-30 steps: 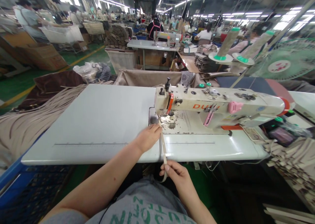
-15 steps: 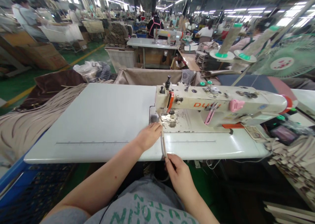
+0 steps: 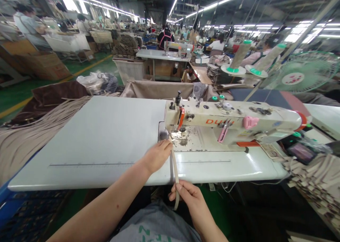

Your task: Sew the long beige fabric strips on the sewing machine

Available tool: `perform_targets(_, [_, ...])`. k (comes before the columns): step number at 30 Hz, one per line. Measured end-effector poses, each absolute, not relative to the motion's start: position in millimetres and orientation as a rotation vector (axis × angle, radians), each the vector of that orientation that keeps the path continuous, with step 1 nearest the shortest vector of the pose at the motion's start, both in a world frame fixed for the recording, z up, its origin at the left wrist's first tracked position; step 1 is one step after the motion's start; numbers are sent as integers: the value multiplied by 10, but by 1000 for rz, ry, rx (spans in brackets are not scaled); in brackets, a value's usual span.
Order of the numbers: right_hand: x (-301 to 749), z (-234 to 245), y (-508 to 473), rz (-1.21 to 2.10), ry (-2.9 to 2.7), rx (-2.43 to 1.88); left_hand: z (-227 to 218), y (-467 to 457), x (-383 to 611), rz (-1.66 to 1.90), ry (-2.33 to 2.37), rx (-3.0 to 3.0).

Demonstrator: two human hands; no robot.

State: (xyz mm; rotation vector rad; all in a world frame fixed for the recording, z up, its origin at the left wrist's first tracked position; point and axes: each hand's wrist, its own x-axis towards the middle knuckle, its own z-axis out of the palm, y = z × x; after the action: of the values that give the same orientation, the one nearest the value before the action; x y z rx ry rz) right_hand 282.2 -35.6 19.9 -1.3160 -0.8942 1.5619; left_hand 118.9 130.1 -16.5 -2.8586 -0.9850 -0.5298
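Observation:
A narrow beige strap runs from under the needle of a cream sewing machine back over the front edge of the white table. My left hand rests on the table just left of the strap, fingers curled against it near the presser foot. Below the table edge, my right hand pinches the strap's hanging end between thumb and fingers.
A heap of beige straps lies off the table's left side, with brown fabric behind. Stacked beige pieces sit at the right. Thread cones and a green fan stand behind the machine. Other people work at distant tables.
My right hand has slid a little lower along the strap, below the table edge. The left hand stays by the presser foot. The view has tilted slightly down.

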Motion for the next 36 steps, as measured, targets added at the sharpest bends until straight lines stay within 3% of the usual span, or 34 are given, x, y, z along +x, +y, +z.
perform_targets(11, [2907, -68, -475, 1656, -1010, -1324, -166, 1322, 1237, -394, -928, -2753])
perform_targets(20, [2980, 101, -464, 1433, -1300, -1321, -133, 1272, 1216, -406, -944, -2784])
perform_targets(27, [3178, 434, -225, 800, -1646, -1512, -136, 1264, 1193, -502, -981, -2848])
perform_targets(36, [3752, 1418, 620, -493, -1745, -1524, -232, 1288, 1186, -454, -920, -2795])
